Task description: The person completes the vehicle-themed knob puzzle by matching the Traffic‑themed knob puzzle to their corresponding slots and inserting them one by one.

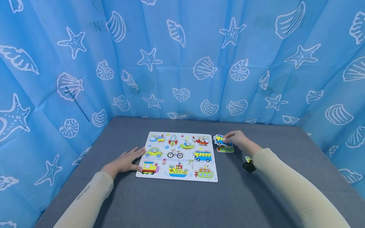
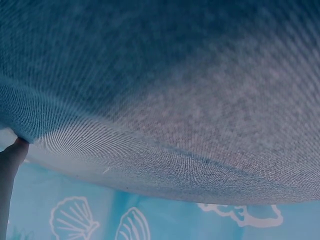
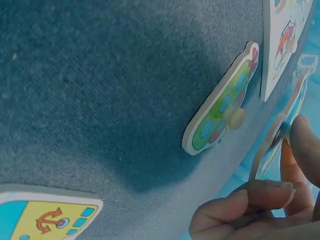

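The right hand (image 1: 239, 140) pinches the bus piece (image 1: 219, 139) between thumb and fingers, just off the right edge of the puzzle board (image 1: 164, 172), towards the worktop's (image 1: 171, 202) far edge, above the submarine piece (image 1: 225, 149); it looks like thin, painted wood, so probably light and stiff, little at risk of breaking, perhaps slick on its face; the submarine piece has a round knob (image 3: 236, 118), and a like one, if the fingers hide it, would be the surest hold, the thin rim second best; the left hand (image 1: 128, 160) lies with thumb and fingers spread at the board's left edge; whether it presses down, I cannot tell.
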Available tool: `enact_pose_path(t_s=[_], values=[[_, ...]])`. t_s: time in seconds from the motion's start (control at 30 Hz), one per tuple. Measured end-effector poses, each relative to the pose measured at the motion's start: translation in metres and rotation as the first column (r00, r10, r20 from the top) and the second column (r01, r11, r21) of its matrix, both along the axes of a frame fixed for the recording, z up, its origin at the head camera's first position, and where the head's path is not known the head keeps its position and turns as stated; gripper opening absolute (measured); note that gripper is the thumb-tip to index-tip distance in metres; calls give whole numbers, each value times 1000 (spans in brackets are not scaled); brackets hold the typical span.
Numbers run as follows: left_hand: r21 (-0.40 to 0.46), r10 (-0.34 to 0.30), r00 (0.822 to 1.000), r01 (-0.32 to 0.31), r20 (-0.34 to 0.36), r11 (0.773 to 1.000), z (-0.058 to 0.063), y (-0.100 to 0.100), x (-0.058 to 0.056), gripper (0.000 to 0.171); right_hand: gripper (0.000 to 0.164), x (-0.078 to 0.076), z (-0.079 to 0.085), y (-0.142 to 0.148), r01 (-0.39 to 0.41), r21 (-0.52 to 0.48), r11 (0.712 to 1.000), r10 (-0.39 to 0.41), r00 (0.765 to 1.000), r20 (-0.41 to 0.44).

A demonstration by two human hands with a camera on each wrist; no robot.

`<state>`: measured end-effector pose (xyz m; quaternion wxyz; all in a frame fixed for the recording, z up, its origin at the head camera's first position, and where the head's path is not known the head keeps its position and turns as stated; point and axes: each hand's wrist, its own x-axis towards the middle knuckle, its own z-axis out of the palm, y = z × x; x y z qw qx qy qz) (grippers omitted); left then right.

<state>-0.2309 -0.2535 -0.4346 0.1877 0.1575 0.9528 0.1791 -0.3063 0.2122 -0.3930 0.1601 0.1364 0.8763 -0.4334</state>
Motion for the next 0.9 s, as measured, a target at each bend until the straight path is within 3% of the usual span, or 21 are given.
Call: enact_pose_path(t_s=[0.5,0.9], values=[[-9,7,1000,-7,0,1000,2,1,0,100,24,14,-3,-8,-83,-31,996,82,996,-34],[15,-13,1000,13,-15,1000,2,0,1,101,26,23,-6,-17,-130,-41,991,131,991,1]])
